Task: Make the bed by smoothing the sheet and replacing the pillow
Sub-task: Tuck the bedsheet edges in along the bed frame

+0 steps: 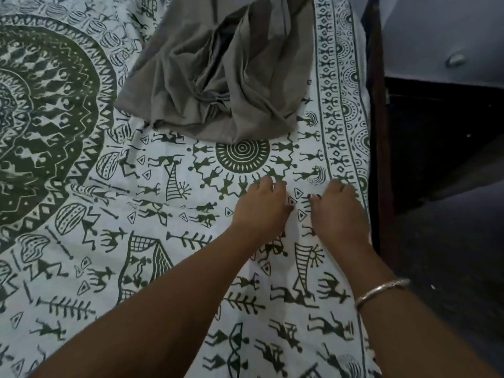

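A white sheet printed with dark green figures and a large round mandala covers the bed. My left hand and my right hand lie palm down on it side by side near the right edge, fingers spread and pressing the cloth flat. A metal bangle circles my right wrist. A crumpled grey cloth lies on the sheet just beyond my hands. No pillow is in view.
A dark wooden bed frame rail runs along the sheet's right edge. Beyond it are a dark floor and a pale wall at the top right.
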Motion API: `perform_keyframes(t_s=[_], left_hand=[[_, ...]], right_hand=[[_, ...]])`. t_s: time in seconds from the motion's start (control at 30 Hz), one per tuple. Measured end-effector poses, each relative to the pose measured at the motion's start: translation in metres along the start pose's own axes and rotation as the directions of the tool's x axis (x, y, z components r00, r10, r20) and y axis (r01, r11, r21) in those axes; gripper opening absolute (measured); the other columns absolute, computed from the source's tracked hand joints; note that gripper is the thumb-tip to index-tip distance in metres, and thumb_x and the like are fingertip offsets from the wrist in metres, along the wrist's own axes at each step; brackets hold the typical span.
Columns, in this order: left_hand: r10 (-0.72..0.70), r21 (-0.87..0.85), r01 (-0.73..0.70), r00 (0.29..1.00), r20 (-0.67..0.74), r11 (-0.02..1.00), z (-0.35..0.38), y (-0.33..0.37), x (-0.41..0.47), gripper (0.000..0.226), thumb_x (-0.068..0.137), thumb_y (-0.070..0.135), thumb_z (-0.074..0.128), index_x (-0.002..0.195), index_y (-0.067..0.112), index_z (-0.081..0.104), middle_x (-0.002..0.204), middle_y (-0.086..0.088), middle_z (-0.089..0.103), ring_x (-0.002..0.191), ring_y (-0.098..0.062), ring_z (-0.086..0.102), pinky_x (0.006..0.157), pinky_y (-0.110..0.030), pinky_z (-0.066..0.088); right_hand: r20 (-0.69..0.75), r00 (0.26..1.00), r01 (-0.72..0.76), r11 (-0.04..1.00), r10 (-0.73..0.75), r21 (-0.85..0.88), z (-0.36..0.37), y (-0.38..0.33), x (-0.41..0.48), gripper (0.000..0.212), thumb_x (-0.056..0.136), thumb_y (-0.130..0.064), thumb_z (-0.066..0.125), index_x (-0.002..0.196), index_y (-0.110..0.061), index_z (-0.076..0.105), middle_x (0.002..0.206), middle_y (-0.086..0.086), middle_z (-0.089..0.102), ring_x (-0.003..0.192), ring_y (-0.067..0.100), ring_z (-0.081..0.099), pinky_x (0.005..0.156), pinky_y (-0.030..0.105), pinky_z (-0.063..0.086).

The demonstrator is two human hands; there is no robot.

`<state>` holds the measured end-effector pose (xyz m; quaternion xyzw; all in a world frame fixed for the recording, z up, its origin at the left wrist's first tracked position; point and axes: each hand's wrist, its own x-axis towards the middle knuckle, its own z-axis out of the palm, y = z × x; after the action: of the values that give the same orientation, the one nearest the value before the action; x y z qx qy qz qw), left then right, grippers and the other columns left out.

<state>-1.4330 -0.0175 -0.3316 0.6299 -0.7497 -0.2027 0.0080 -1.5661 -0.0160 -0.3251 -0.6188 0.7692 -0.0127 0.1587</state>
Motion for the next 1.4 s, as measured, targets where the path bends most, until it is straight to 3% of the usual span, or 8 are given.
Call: perform_keyframes(t_s=[0.33, 0.57, 0.77, 1.07, 1.17, 1.23, 1.3, 1.4], left_hand=[[0.021, 0.020, -0.021, 1.000, -0.009, 1.000, 0.010, 0.024, 0.025, 0.022, 0.093, 0.010, 0.040, 0.114, 0.009, 0.047, 0.115, -0.009, 0.048, 0.097, -0.026, 0.052, 0.067, -0.032, 0.036], [0.088, -0.003, -0.088, 0.994, -0.063, 0.996, 0.019, 0.053, 0.026, 0.030, 0.096, 0.039, 0.041, 0.108, 0.013, 0.049, 0.104, -0.004, 0.053, 0.093, -0.022, 0.051, 0.073, -0.033, 0.038], [0.095, 0.075, -0.096, 0.995, 0.017, 0.993, 0.039, 0.093, 0.025, 0.023, 0.093, 0.025, 0.043, 0.110, 0.013, 0.053, 0.107, -0.006, 0.058, 0.094, -0.023, 0.055, 0.070, -0.032, 0.037], [0.160, 0.003, -0.162, 0.971, -0.179, 0.987, 0.039, 0.099, 0.034, 0.025, 0.086, 0.032, 0.045, 0.094, 0.011, 0.057, 0.089, -0.007, 0.058, 0.078, -0.025, 0.053, 0.062, -0.032, 0.034], [0.090, 0.048, -0.082, 0.975, -0.203, 0.995, 0.041, 0.098, 0.042, 0.045, 0.083, 0.039, 0.047, 0.120, 0.015, 0.055, 0.120, -0.009, 0.057, 0.108, -0.029, 0.052, 0.086, -0.044, 0.041], [0.074, 0.062, -0.073, 0.997, -0.020, 0.995, 0.048, 0.099, 0.044, 0.064, 0.090, 0.046, 0.040, 0.146, 0.017, 0.031, 0.153, -0.009, 0.028, 0.141, -0.034, 0.022, 0.109, -0.058, 0.018], [0.103, 0.098, -0.111, 0.991, 0.079, 0.989, 0.056, 0.100, 0.044, 0.069, 0.093, 0.052, 0.022, 0.152, 0.018, 0.008, 0.160, -0.006, 0.000, 0.146, -0.033, -0.007, 0.112, -0.062, -0.004], [0.157, 0.123, -0.172, 0.980, 0.125, 0.977, 0.049, 0.100, 0.048, 0.072, 0.091, 0.057, 0.012, 0.152, 0.021, -0.001, 0.160, -0.002, -0.010, 0.145, -0.029, -0.016, 0.110, -0.064, -0.011]], right_hand=[[0.084, 0.996, 0.013, 0.991, -0.002, -0.133, 0.005, 0.018, 0.028, 0.024, 0.094, -0.009, 0.041, 0.117, 0.001, 0.045, 0.113, 0.017, 0.059, 0.098, 0.032, 0.061, 0.067, 0.031, 0.039], [-0.018, 0.989, -0.146, 0.987, 0.148, 0.061, -0.010, 0.039, 0.033, 0.042, 0.098, -0.041, 0.041, 0.114, -0.002, 0.041, 0.109, 0.022, 0.060, 0.098, 0.041, 0.059, 0.066, 0.034, 0.036], [0.142, 0.987, 0.104, 0.979, -0.079, -0.174, -0.020, 0.052, 0.053, 0.026, 0.099, -0.016, 0.031, 0.111, -0.007, 0.053, 0.110, 0.017, 0.061, 0.095, 0.033, 0.060, 0.067, 0.033, 0.036], [0.068, 0.996, 0.062, 0.995, -0.057, -0.076, -0.034, 0.075, 0.057, 0.035, 0.102, -0.029, 0.031, 0.109, -0.005, 0.055, 0.103, 0.021, 0.062, 0.092, 0.038, 0.061, 0.064, 0.031, 0.035], [0.015, 0.995, 0.104, 0.990, -0.103, -0.094, -0.036, 0.074, 0.069, 0.029, 0.101, -0.026, 0.038, 0.114, -0.002, 0.047, 0.107, 0.021, 0.060, 0.093, 0.038, 0.061, 0.062, 0.032, 0.034], [0.061, 0.989, 0.146, 0.980, -0.138, -0.139, -0.033, 0.070, 0.075, 0.027, 0.101, -0.022, 0.037, 0.119, -0.004, 0.043, 0.113, 0.020, 0.057, 0.098, 0.038, 0.060, 0.064, 0.033, 0.035], [0.105, 0.983, 0.164, 0.972, -0.148, -0.167, -0.032, 0.067, 0.078, 0.023, 0.100, -0.020, 0.035, 0.117, -0.005, 0.041, 0.112, 0.019, 0.058, 0.100, 0.039, 0.059, 0.064, 0.035, 0.034], [0.082, 0.989, 0.133, 0.980, -0.122, -0.147, -0.039, 0.070, 0.081, 0.022, 0.099, -0.020, 0.040, 0.116, -0.006, 0.038, 0.107, 0.022, 0.060, 0.097, 0.041, 0.060, 0.063, 0.034, 0.034]])
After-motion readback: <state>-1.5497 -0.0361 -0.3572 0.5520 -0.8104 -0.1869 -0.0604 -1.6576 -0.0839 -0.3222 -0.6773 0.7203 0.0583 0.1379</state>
